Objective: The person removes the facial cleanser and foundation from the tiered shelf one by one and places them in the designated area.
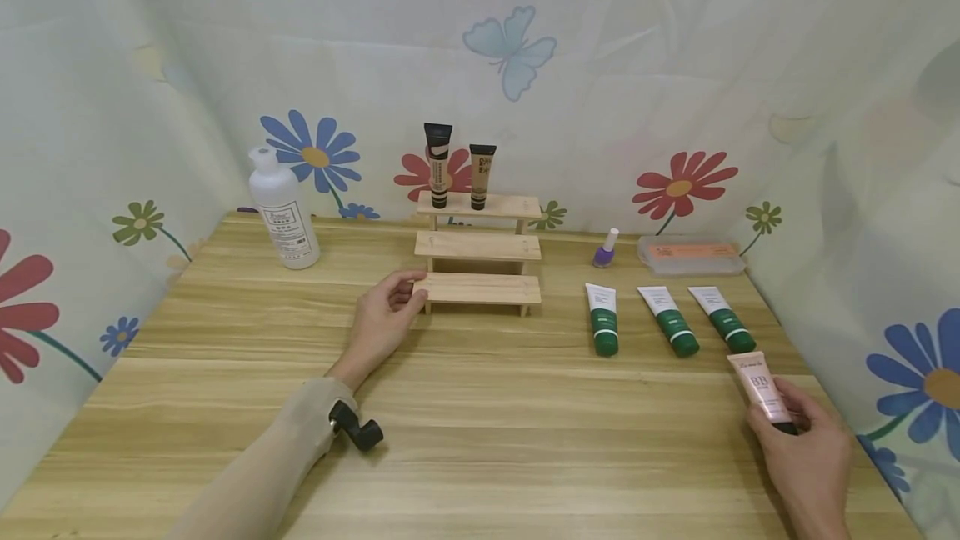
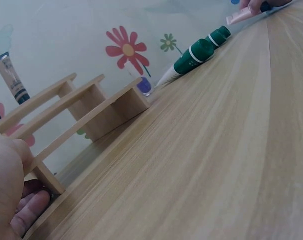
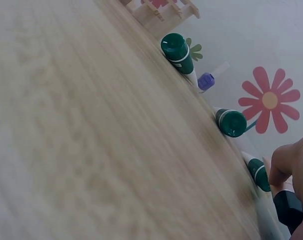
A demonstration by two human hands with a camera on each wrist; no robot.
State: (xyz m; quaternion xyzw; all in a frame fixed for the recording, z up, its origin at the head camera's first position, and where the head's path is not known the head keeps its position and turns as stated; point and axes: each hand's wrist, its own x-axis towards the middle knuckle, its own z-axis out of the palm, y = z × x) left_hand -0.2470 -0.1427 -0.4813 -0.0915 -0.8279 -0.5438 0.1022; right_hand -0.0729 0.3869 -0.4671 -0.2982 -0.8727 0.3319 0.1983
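A three-step wooden display rack (image 1: 477,247) stands at the back middle of the table. My left hand (image 1: 386,315) pinches the left end of its lowest step, thumb in front; the left wrist view shows fingertips curled by the leg. At the table's right side, my right hand (image 1: 806,444) grips a pink BB cream tube (image 1: 759,382) between thumb and fingers, its black cap (image 3: 288,207) toward the palm. Two black-capped tubes stand upright on the top step: a taller striped tube (image 1: 438,167) and a shorter gold tube (image 1: 482,177).
Three green-and-white tubes lie in a row, the left one (image 1: 603,322), middle one (image 1: 669,322) and right one (image 1: 723,320). Behind them are a purple nail polish bottle (image 1: 603,253) and a clear plastic case (image 1: 690,265). A white bottle (image 1: 283,211) stands at the back left.
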